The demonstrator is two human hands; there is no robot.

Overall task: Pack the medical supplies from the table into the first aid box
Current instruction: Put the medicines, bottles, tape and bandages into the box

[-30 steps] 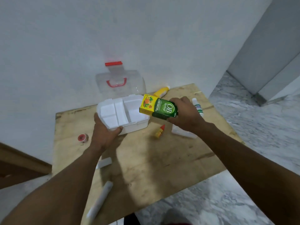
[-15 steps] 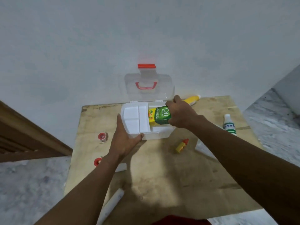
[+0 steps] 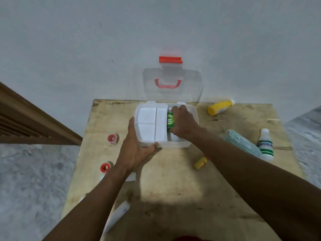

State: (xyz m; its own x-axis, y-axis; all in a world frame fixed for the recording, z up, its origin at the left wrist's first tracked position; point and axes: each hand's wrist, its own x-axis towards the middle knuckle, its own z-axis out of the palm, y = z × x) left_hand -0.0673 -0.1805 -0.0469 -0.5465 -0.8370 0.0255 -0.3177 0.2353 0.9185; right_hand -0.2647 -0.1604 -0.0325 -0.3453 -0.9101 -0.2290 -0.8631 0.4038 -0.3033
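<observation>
With our left hand (image 3: 136, 151) we brace the first aid box (image 3: 175, 145) at its near-left corner, thumb against the front wall and fingers along the left side, while its clear lid (image 3: 189, 84) stands open against the wall. Our right hand (image 3: 184, 123) reaches into the box's right compartment, fingers curled around the green carton (image 3: 170, 120), which sits just beside the white divider tray (image 3: 151, 124). On the table (image 3: 173, 180), the yellow bottle (image 3: 219, 109), face masks (image 3: 241, 142), white bottle (image 3: 265, 145) and small yellow tube (image 3: 200, 162) lie to the right of the box, and two tape rolls (image 3: 112, 138) lie to its left.
</observation>
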